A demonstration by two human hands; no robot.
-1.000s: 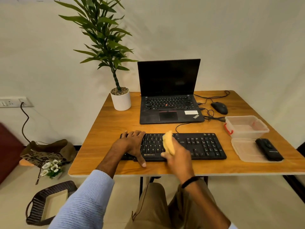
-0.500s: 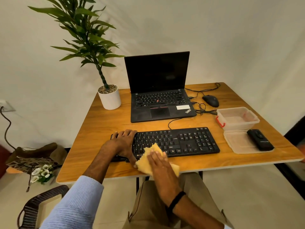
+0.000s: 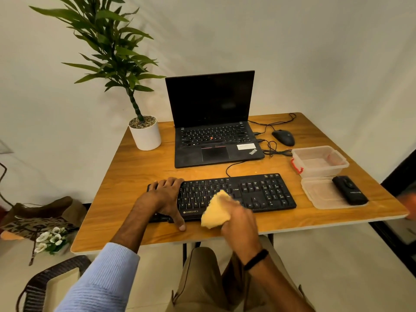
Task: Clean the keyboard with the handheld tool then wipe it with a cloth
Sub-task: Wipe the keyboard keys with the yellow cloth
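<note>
A black keyboard (image 3: 258, 192) lies along the near side of the wooden table (image 3: 135, 176). My left hand (image 3: 165, 197) rests flat on the keyboard's left end, thumb over the front edge. My right hand (image 3: 239, 219) grips a bunched yellow cloth (image 3: 215, 211) over the lower middle keys at the keyboard's front edge. A black handheld tool (image 3: 349, 193) lies on a clear plastic lid (image 3: 319, 194) at the right.
An open black laptop (image 3: 213, 131) stands behind the keyboard, with a potted plant (image 3: 145, 134) to its left and a mouse (image 3: 283, 137) with cables to its right. A clear plastic box (image 3: 319, 161) sits behind the lid. A basket (image 3: 40, 280) stands on the floor.
My right hand with the cloth went from the keyboard's middle down to the front edge, then back up and right onto the lower keys. The left hand stayed put.
</note>
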